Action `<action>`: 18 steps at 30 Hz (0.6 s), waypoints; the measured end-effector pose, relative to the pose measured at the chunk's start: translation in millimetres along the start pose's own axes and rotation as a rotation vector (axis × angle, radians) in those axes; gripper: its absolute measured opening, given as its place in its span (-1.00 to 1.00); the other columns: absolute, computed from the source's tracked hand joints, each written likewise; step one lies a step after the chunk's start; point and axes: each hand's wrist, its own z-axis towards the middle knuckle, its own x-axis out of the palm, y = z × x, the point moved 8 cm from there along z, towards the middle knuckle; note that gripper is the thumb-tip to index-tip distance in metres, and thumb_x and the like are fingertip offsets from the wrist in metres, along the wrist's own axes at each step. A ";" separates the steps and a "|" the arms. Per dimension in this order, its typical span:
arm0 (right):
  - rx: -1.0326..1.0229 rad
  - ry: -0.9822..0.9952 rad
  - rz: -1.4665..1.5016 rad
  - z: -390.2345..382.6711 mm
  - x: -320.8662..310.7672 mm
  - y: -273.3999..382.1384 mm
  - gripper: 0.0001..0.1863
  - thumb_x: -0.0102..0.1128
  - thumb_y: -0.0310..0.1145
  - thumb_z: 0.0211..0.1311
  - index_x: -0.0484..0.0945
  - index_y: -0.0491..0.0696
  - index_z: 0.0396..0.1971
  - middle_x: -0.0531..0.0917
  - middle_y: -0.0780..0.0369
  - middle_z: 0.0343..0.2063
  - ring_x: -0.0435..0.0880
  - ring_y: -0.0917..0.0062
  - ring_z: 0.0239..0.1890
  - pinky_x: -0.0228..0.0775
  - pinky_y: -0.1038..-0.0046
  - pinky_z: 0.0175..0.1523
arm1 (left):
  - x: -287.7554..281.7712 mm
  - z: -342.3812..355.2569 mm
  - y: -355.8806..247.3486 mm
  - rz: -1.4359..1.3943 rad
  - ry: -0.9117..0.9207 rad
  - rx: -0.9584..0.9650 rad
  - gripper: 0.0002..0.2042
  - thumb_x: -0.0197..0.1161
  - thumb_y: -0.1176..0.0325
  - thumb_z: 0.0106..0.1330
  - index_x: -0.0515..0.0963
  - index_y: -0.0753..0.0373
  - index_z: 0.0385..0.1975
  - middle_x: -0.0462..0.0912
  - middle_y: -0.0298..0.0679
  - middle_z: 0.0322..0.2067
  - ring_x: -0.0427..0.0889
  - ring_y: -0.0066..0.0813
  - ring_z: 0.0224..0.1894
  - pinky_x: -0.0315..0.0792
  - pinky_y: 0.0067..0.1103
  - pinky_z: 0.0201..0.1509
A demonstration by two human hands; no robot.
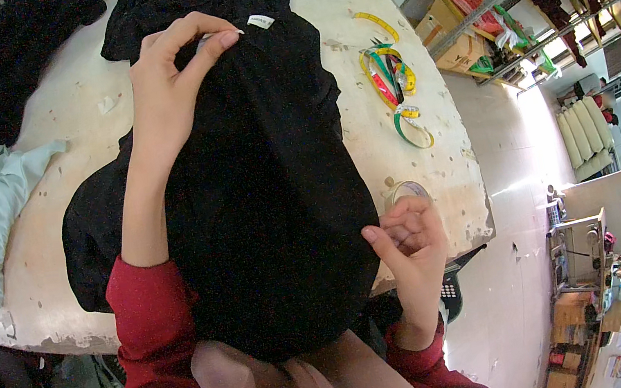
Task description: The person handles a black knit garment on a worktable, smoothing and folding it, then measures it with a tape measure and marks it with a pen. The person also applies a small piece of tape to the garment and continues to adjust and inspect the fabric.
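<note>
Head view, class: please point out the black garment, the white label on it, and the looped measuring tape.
Black garment (269, 193), head view: the middle of its spread cloth.
White label (261, 21), head view: the middle of its face.
Looped measuring tape (383, 88), head view: a red stretch within its loops.

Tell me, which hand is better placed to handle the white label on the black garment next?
Probably the left: the left hand pinches something small and white just beside the white label on the black garment. The right hand is down at the garment's right edge.

I count two hands (169, 77) (411, 238), one labelled black garment (267, 185), one tape roll (408, 188).
</note>
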 end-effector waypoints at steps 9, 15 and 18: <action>-0.520 -0.194 -0.529 -12.2 -6.9 29.2 -0.72 0.41 -0.73 -0.10 0.68 -0.12 -0.33 0.64 0.24 -0.40 0.61 0.60 -0.40 0.43 0.62 -0.32 | -19.3 3.2 16.9 -0.099 0.022 0.131 -0.92 0.38 0.34 0.14 0.73 0.08 -0.38 0.71 -0.50 -0.42 0.41 -0.56 -0.17 0.30 -0.53 0.05; -0.810 -0.223 -0.651 -32.9 1.8 49.9 -0.72 0.34 -0.81 -0.13 0.67 -0.15 -0.39 0.62 0.19 -0.38 0.58 0.61 -0.41 0.37 0.66 -0.36 | -23.8 3.5 1.0 0.150 -0.015 0.286 -0.93 0.39 0.45 0.09 0.70 0.15 -0.42 0.69 -0.49 -0.35 0.45 -0.50 -0.12 0.29 -0.50 0.08; -0.730 -0.210 -0.588 -27.7 -0.5 45.7 -0.74 0.31 -0.82 -0.09 0.64 -0.18 -0.39 0.61 0.20 -0.37 0.56 0.64 -0.42 0.36 0.68 -0.37 | -22.6 3.4 2.4 0.175 -0.029 0.292 -0.94 0.39 0.39 0.11 0.69 0.13 -0.43 0.68 -0.51 -0.37 0.44 -0.50 -0.12 0.29 -0.51 0.07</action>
